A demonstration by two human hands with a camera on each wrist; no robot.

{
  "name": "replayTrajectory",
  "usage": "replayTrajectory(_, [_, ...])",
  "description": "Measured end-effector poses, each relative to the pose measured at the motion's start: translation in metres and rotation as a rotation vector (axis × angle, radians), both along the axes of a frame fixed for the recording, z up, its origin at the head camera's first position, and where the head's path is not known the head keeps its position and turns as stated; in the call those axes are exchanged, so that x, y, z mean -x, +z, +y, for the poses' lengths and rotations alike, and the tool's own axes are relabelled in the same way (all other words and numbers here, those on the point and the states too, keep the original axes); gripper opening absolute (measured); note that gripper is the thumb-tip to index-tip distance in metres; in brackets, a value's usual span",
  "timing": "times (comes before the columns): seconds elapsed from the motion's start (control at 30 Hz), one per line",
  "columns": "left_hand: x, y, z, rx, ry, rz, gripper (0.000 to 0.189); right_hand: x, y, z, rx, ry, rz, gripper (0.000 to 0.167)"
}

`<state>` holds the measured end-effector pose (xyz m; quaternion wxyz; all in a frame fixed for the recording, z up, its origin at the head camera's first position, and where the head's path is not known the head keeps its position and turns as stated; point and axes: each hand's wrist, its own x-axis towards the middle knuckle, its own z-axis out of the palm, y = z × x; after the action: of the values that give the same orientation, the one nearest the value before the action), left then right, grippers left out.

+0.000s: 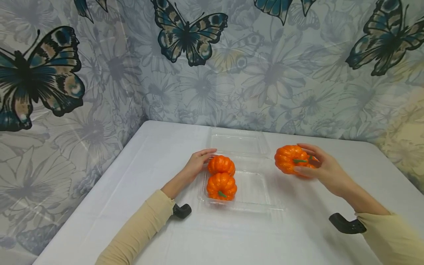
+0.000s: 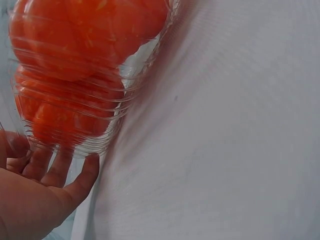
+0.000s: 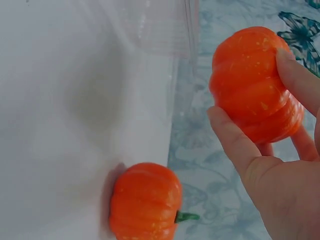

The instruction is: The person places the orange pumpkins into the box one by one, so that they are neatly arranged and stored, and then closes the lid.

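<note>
My right hand (image 1: 326, 171) holds an orange toy pumpkin (image 1: 286, 158) above the table, right of a clear plastic container (image 1: 250, 186). In the right wrist view, thumb and fingers surround that ribbed pumpkin (image 3: 252, 82). Another pumpkin (image 3: 145, 200) with a green stem sits on the table; in the head view it is mostly hidden by the held one and the hand. Two more pumpkins, a rear one (image 1: 221, 164) and a front one (image 1: 221, 187), fill the container's left side. Fingers of my left hand (image 1: 196, 163) rest against the container's left wall near its back corner.
The container's clear lid (image 1: 236, 142) lies folded back toward the wall. A white cloth (image 1: 159, 154) covers the table. Butterfly-patterned fabric (image 1: 205, 88) rises behind the table and along its left side.
</note>
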<state>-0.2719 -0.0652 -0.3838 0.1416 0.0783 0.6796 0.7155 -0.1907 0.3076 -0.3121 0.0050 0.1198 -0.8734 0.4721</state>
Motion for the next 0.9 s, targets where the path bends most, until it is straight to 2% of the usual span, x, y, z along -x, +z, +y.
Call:
replayTrajectory(0.17, [-0.014,0.016,-0.001,0.011,0.005,0.013,0.036,0.003,0.001,-0.009,0.011,0.007,-0.019,0.075])
replayTrajectory(0.23, [-0.016,0.018,-0.001,0.008,0.005,0.012,0.037,0.004,0.002,-0.012,0.016,0.012,-0.034,0.077])
replayTrajectory(0.4, [-0.017,0.019,-0.001,0.002,0.000,0.008,0.038,0.007,0.003,-0.019,0.028,0.025,-0.076,0.079])
replayTrajectory(0.63, [-0.015,0.017,-0.001,-0.002,-0.006,0.013,0.038,0.011,0.004,-0.030,0.018,0.044,-0.062,0.080])
replayTrajectory(0.87, [0.004,-0.010,0.002,-0.005,0.031,0.027,0.036,0.016,0.003,-0.038,-0.016,0.071,-0.014,0.077])
replayTrajectory(0.9, [0.004,-0.010,0.002,-0.005,0.031,0.027,0.036,0.016,0.002,-0.039,-0.014,0.075,-0.017,0.077])
